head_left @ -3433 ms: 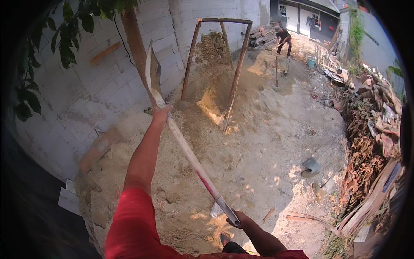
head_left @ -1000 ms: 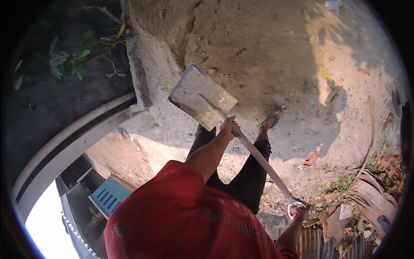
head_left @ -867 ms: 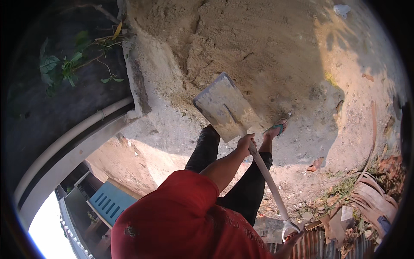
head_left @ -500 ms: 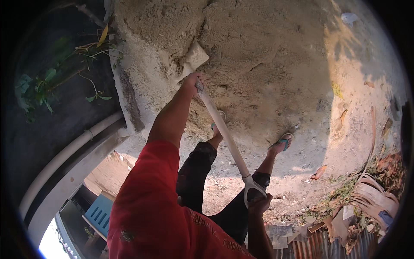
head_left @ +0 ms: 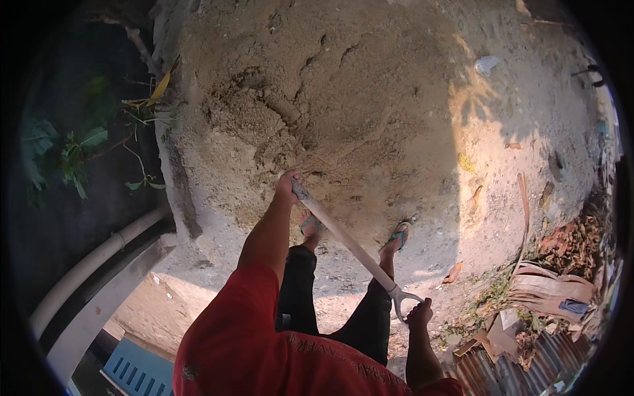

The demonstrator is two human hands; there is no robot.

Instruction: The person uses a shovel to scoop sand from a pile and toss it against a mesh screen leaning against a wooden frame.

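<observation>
A long-handled shovel [head_left: 350, 243] runs slantwise in front of my legs, its wooden shaft pale and dusty. Low on the shaft, by the grey socket, my left hand [head_left: 287, 185] is closed around it. My right hand [head_left: 420, 312] grips the D-shaped handle at the upper end, to the right of my body. The blade does not show; my left hand and forearm are where it would be. Beyond my left hand lies a heap of damp brown sand [head_left: 370, 86], with a scooped hollow and cracks in its surface.
My sandalled feet stand at the sand's near edge. Leafy stems [head_left: 82, 155] and a pale pipe [head_left: 99, 254] are on the left, with a blue slotted object [head_left: 140, 369] below. At lower right are corrugated metal sheets [head_left: 528, 363], cardboard and dry leaves. A white scrap [head_left: 487, 65] lies far right.
The shovel has come back toward my body from the sand, and its blade has gone out of sight. Both hands keep their hold; the right has shifted rightward. The view has shifted too.
</observation>
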